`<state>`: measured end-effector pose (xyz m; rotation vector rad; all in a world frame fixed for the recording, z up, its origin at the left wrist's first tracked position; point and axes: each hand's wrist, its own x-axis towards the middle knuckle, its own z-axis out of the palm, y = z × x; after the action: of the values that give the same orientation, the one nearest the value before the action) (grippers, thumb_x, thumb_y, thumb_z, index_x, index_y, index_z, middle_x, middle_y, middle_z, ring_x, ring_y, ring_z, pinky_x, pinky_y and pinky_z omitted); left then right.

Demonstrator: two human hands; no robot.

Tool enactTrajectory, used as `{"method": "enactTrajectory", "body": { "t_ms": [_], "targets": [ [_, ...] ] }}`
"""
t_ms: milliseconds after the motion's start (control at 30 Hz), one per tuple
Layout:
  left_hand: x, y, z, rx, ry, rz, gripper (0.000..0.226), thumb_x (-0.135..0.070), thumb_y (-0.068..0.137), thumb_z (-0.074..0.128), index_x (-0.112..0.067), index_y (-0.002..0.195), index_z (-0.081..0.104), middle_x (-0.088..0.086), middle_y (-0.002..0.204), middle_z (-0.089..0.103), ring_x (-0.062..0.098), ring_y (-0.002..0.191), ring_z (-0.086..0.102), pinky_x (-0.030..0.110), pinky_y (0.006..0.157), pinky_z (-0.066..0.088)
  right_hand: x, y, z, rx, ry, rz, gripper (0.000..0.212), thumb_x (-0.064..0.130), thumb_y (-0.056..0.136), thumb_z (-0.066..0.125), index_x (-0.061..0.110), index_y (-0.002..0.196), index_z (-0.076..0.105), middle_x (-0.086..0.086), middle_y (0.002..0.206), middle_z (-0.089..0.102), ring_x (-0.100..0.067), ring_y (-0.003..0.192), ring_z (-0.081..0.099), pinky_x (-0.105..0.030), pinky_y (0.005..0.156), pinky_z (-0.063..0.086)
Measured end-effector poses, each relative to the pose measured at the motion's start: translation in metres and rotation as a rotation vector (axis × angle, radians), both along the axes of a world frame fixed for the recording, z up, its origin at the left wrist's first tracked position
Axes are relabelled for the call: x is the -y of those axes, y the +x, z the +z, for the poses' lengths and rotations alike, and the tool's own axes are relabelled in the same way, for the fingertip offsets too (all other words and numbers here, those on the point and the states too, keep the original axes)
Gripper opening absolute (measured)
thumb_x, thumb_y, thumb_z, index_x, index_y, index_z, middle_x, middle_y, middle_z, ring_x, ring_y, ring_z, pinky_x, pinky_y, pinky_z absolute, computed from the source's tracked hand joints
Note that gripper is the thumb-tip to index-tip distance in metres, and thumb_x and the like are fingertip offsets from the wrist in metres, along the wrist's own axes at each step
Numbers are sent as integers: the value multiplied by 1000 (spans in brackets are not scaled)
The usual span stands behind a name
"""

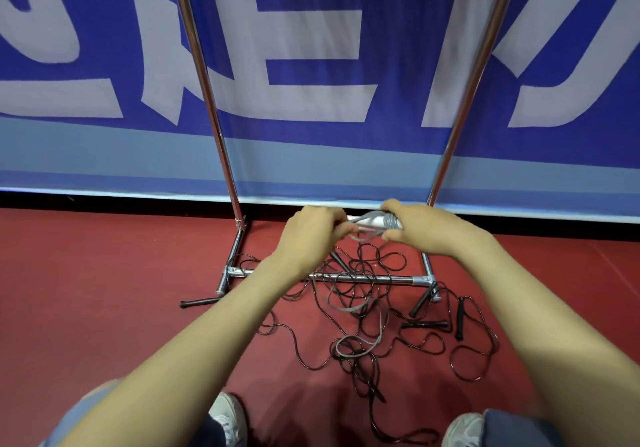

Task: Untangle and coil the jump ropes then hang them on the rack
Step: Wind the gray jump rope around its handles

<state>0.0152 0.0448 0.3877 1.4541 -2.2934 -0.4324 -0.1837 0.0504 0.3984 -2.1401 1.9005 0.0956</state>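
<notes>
Loops of grey jump rope (364, 236) sit pinched in the left hand (311, 233) mid-frame; the right hand (420, 226) grips its wrapped white handles (354, 218); black jump ropes (360, 275) tangle on the floor (104, 273) below.

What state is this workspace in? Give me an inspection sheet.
Surface: red floor, ropes strewn on it.
Job's things: grey rope partly wound in a bundle, tail trailing to the floor; black ropes tangled across the rack base; rack uprights bare.
Clutter: nothing seen.
Hands: left hand pinches the grey rope; right hand grips the bundle.
Cables: nothing seen.
Surroundings: blue banner behind the rack; shoes at bottom.
</notes>
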Motion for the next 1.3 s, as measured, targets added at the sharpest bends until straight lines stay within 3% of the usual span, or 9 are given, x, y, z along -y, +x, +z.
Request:
{"method": "enactTrajectory", "body": {
  "t_ms": [133,233,400,500,600,867,1033,1200,1300],
  "targets": [
    [-16,-16,6,-611,579,-31,6,-10,94,60,-6,97,58,12,77,69,14,50,65,21,47,50,0,6,-1,-17,-312,-72,42,42,100,43,27,138,33,-10,120,50,-40,102,57,-43,83,44],
    [-20,-18,6,-755,990,-175,9,-1,96,53,-5,103,55,10,87,69,15,70,68,29,64,60,0,7,2,92,-486,-79,39,39,100,45,22,134,38,-9,112,49,-39,93,58,-42,73,45],
    [-2,-9,5,-729,497,150,17,0,91,58,-12,81,55,15,89,69,23,72,70,44,71,58,-5,9,13,292,-592,-62,40,40,97,49,21,131,41,-7,116,51,-40,93,57,-45,75,48],
    [12,4,15,-727,86,310,22,-9,91,61,-22,75,52,6,89,72,21,85,69,35,79,53,-9,15,14,340,-586,-48,38,40,98,50,19,128,41,-5,116,51,-37,89,55,-43,73,46],
    [12,13,28,-806,-7,222,22,-10,85,69,-21,77,53,0,87,71,9,85,65,21,75,48,-7,16,11,511,-562,-85,35,37,98,51,18,126,41,-2,105,51,-28,84,49,-36,70,37],
    [-6,4,36,-1125,689,-70,8,-14,95,55,-8,90,57,6,74,70,16,64,66,31,70,59,0,8,5,686,-551,-157,31,32,98,52,19,123,41,1,90,52,-8,69,47,-23,57,36],
    [-5,10,32,-890,1102,-276,30,-24,88,53,-9,111,66,5,102,73,9,81,65,25,81,55,-3,9,10,755,-481,-61,22,30,97,54,31,114,41,13,87,53,-2,72,49,-8,59,36],
    [-2,9,30,-964,1235,-292,29,-25,85,54,-11,97,76,2,93,73,10,82,66,31,85,53,-7,10,15,773,-479,9,24,29,97,55,31,117,41,6,91,55,-3,75,49,-8,63,36],
    [4,9,25,-949,1058,-118,15,-16,84,61,-10,91,74,-3,74,69,8,70,64,29,85,51,-10,9,17,767,-467,26,24,27,97,55,34,113,39,13,85,52,4,67,47,-9,59,36]
  ]
}}
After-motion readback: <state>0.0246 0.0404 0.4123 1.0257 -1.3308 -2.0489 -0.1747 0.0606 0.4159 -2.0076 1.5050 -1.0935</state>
